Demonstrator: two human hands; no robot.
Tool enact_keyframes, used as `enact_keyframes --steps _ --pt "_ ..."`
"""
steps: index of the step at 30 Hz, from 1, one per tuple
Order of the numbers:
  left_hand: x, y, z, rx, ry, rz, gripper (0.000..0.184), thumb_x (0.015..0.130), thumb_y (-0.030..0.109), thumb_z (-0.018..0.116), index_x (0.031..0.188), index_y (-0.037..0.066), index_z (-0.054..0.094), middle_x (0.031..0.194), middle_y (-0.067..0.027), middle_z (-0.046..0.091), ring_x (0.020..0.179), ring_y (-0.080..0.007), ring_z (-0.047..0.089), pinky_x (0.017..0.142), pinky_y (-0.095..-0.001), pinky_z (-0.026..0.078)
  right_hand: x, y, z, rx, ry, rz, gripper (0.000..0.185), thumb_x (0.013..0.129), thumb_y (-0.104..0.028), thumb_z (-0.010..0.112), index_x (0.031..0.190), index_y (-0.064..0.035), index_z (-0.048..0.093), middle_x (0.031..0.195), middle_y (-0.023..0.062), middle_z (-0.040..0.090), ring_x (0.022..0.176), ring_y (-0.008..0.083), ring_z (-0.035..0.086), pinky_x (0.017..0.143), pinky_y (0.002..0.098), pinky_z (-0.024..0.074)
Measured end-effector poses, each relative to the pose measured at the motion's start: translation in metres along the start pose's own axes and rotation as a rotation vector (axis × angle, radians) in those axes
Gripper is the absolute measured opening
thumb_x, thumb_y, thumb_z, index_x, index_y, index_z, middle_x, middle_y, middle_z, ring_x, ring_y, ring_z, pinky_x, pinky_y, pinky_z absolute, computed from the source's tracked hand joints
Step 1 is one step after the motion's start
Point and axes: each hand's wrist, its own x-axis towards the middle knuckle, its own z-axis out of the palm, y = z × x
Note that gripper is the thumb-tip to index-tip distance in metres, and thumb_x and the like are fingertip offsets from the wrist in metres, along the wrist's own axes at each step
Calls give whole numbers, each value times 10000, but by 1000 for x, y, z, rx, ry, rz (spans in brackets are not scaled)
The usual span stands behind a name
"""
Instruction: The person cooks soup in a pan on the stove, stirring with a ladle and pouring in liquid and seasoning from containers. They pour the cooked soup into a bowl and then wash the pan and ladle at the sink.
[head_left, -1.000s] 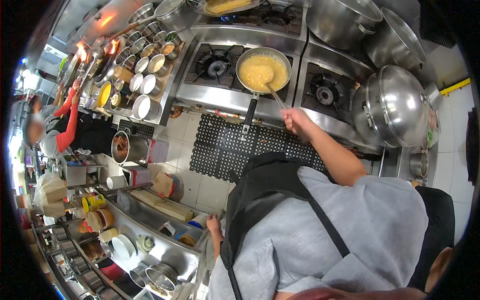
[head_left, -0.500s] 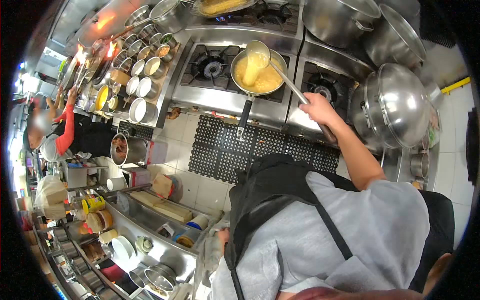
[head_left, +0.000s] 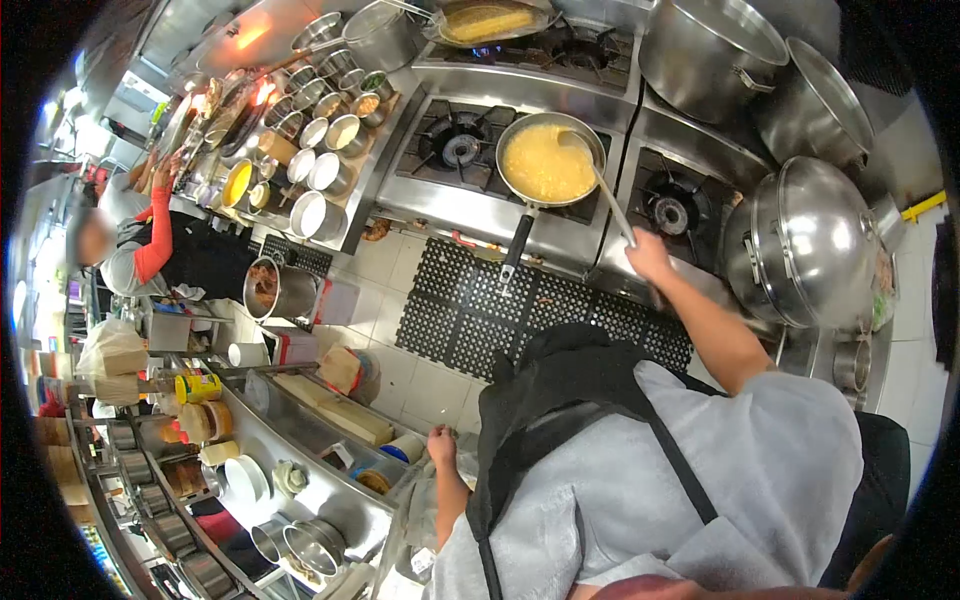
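My right hand [head_left: 650,258] is closed around the handle of a long metal ladle [head_left: 612,200]. The ladle's bowl rests in the yellow soup-like mixture [head_left: 545,165], at the right side of a frying pan [head_left: 505,180]. That pan sits on a stove burner, its black handle [head_left: 517,243] pointing toward me, with no hand on it. My left hand [head_left: 442,445] hangs low at my left side near the steel counter, fingers curled, with nothing visible in it.
Left of the pan is a bare burner [head_left: 460,148]; another burner [head_left: 670,212] is to the right. Large pots [head_left: 710,60] and a domed steel lid [head_left: 815,240] stand at right. Ingredient containers [head_left: 325,170] line the left. A co-worker [head_left: 150,240] works beyond, near flames. A perforated black mat [head_left: 460,300] covers the floor.
The ladle, which was raised and pouring yellow liquid into the pan, is now lowered into the mixture. My left hand has come further into view. The whole view has shifted slightly.
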Motion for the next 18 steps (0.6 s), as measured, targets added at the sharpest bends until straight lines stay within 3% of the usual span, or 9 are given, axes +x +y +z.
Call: enact_keyframes --steps 2,5,6,8,10,13,16,18 --pt "-8 -5 7 54 -45 17 300 842 202 613 1048 -12 653 880 -167 695 764 -244 661 716 -370 511 -14 -39 -10 613 -286 424 144 828 -165 610 809 -38 545 624 81 562 530 212 579 465 342 450" --pt "-21 -24 16 100 -102 30 306 832 201 614 1047 -12 659 885 -168 696 760 -239 660 712 -369 512 -7 -77 -63 1189 -643 665 125 871 -137 595 792 -76 519 606 -28 474 473 47 459 389 214 355" --pt "-11 -54 28 118 -102 20 306 830 200 615 1042 -14 662 888 -165 697 754 -234 659 702 -368 514 4 -81 -63 1485 -562 813 128 898 -103 571 789 -90 505 609 -45 474 452 20 431 379 187 340" --pt "-6 -94 38 40 -133 -61 306 826 203 616 1032 -17 668 892 -159 698 740 -224 658 679 -366 519 8 -93 -90 1476 -612 809 147 917 -96 549 779 -85 498 604 -63 450 457 -1 416 384 165 325" --pt "-14 -96 36 -153 -182 -210 307 824 212 617 1020 -17 676 897 -153 700 723 -215 659 653 -361 523 7 -91 -96 1299 -585 697 141 890 -94 578 763 -59 529 613 -39 483 452 38 423 401 201 353" --pt "-27 -79 19 -43 -82 -200 289 822 210 622 989 -18 680 870 -141 691 682 -212 656 598 -352 519 5 -91 -105 989 -509 486 158 845 -101 615 732 -11 549 613 6 533 458 96 478 420 286 392" --pt "-16 -77 11 82 -55 -136 291 824 203 626 995 -28 673 865 -141 689 676 -213 654 595 -350 523 4 -87 -113 609 -438 281 161 825 -119 631 756 1 548 616 42 543 470 96 504 425 303 404" --pt "-14 -79 8 64 -46 -132 298 823 199 630 1002 -36 666 865 -146 690 675 -216 656 600 -348 526 -2 -89 -119 499 -369 229 171 807 -134 641 806 20 567 651 98 581 504 164 554 479 337 444"
